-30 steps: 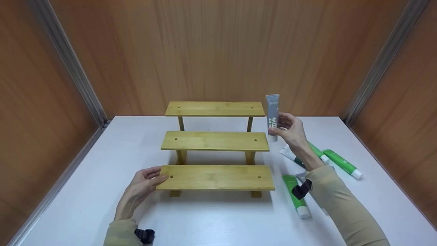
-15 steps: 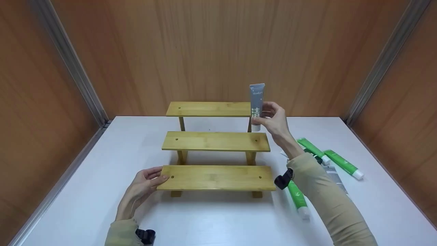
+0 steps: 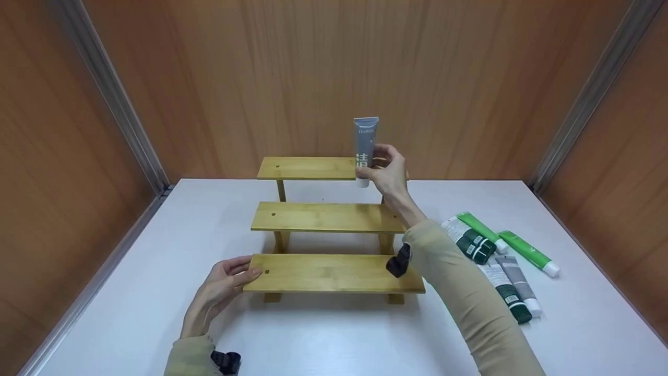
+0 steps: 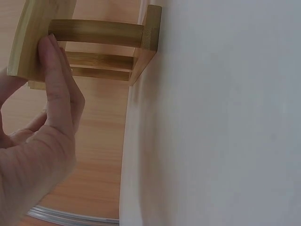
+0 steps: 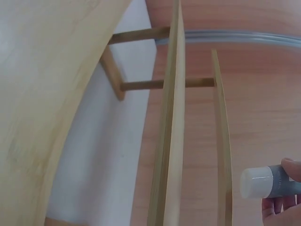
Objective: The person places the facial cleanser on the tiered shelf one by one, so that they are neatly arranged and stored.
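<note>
A three-step bamboo shelf stands on the white table. My left hand pinches the left end of its lowest board, thumb on top and fingers underneath; the left wrist view shows those fingers pressed to the board's underside. Up at the top board, my right hand holds a grey-blue tube upright between thumb and fingers, white cap down. In the head view the tube overlaps the top board. The right wrist view shows its white cap beyond the edge of that board.
Right of the shelf lie several tubes: two green ones with white caps, one of them a green tube, two with dark green caps, one a white tube, and a grey tube. Wood-grain panels enclose the white table.
My right hand has carried the grey-blue tube left and up, from beside the shelf to the top board. My left hand keeps its hold on the lowest board.
</note>
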Demonstrator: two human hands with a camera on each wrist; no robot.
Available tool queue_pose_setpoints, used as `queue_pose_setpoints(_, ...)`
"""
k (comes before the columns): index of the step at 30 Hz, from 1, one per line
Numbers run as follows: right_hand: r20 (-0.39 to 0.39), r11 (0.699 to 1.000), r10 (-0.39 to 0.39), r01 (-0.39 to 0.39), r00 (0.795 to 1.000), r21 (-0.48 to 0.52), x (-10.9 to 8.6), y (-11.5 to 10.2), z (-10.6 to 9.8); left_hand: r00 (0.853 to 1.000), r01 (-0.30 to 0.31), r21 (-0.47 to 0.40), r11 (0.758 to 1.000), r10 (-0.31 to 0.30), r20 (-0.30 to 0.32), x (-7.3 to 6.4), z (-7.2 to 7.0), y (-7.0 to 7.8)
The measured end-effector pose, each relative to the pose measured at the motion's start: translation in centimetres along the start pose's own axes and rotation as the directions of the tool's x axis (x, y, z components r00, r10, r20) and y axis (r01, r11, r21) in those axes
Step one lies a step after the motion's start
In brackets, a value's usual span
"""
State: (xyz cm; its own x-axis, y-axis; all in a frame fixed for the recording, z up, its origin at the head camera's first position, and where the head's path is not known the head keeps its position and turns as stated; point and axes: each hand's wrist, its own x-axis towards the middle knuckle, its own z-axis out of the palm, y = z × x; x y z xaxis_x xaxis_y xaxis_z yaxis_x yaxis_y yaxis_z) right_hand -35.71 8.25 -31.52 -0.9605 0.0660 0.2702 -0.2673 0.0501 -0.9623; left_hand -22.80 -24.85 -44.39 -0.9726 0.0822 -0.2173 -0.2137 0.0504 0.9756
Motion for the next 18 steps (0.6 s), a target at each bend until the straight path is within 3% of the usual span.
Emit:
queue_pose_setpoints(12, -0.050, 0.997, -0.082, 0.081, 0.995, -0.017, 1.1, 0.1, 4.3, 0.999, -0.012, -0.010, 1.000, 0.012, 0.041, -0.1, 0.1, 0.1)
queue_pose_setpoints(18, -0.051, 0.989, -0.142, 0.140, 0.989, -0.041, 1.7, 0.3, 6.3, 1.000, -0.013, -0.027, 1.000, 0.014, 0.018, -0.3, 0.0, 0.1)
